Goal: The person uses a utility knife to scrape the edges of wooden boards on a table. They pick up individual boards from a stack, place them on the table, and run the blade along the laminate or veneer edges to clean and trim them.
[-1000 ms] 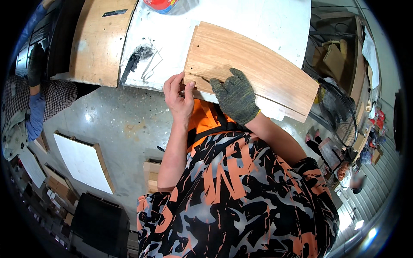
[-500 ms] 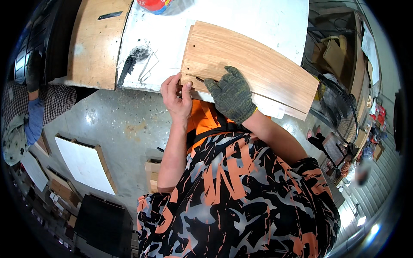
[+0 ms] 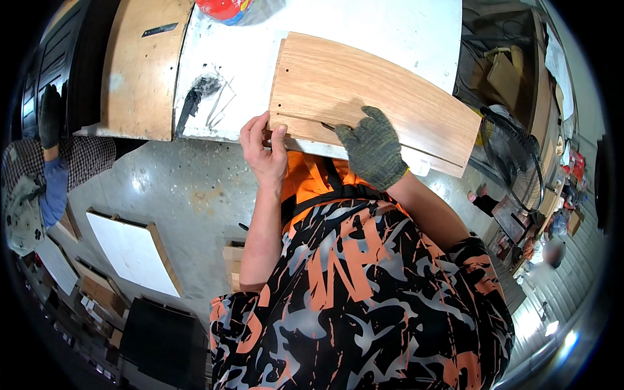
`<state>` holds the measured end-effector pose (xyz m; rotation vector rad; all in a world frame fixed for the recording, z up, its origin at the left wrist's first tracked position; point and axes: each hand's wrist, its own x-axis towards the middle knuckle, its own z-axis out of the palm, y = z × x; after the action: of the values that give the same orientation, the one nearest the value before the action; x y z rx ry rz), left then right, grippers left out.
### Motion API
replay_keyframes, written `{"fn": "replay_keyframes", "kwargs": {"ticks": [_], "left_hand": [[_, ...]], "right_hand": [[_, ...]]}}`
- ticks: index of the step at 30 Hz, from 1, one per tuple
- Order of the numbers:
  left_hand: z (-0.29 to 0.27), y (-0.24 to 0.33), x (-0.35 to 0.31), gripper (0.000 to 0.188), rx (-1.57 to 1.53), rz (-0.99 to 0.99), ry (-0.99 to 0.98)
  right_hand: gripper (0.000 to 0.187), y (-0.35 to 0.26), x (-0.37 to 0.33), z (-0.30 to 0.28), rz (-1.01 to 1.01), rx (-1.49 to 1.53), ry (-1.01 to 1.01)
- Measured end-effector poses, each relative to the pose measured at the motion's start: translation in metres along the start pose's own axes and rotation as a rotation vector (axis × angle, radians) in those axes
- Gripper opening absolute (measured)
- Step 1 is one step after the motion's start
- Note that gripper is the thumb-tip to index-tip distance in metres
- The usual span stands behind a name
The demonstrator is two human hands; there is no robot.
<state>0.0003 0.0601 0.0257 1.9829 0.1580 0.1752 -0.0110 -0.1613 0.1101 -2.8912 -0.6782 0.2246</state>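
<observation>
A wood-grain board point(image 3: 364, 84) with small dark holes near its left end lies at the table's front edge. A groove runs along the board close to its near side. My bare left hand point(image 3: 265, 149) grips the board's near left corner, thumb on top and fingers curled at the edge. My right hand point(image 3: 374, 149), in a dark knitted glove, is closed on a thin dark pointed tool point(image 3: 328, 126), whose tip lies at the groove. The rest of the tool is hidden in the glove, so its kind is unclear.
On the white tabletop point(image 3: 260, 65) sit a red and blue container point(image 3: 224, 9) and a black smudged patch point(image 3: 195, 97). A fan point(image 3: 513, 156) stands at the right. White panels point(image 3: 133, 250) rest low on the left, where another person's gloved hand point(image 3: 50, 117) shows.
My right hand has slid rightward along the groove, the tool's tip moving with it. My left hand keeps its grip on the board's corner. The view has shifted slightly.
</observation>
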Motion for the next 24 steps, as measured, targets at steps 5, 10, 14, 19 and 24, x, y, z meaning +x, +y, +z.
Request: {"fn": "replay_keyframes", "kwargs": {"ticks": [5,10,14,19,24], "left_hand": [[0.0,-0.001,0.0,0.034,-0.005,0.01,0.002],[-0.001,-0.001,0.001,0.034,-0.004,0.022,-0.015],[0.001,0.0,0.001,0.034,-0.028,0.027,0.0],[0.001,-0.001,0.0,0.034,-0.007,0.041,-0.001],[0.001,-0.001,0.001,0.034,-0.007,0.032,-0.005]], "right_hand": [[0.033,0.01,-0.018,0.006,0.039,0.028,0.073],[0.031,-0.003,-0.005,0.015,-0.003,0.044,0.192],[0.031,-0.006,-0.001,0.013,-0.009,0.03,0.159],[0.032,-0.013,0.007,0.004,0.027,0.049,0.112],[0.032,-0.01,0.006,-0.001,0.042,0.05,0.017]]}}
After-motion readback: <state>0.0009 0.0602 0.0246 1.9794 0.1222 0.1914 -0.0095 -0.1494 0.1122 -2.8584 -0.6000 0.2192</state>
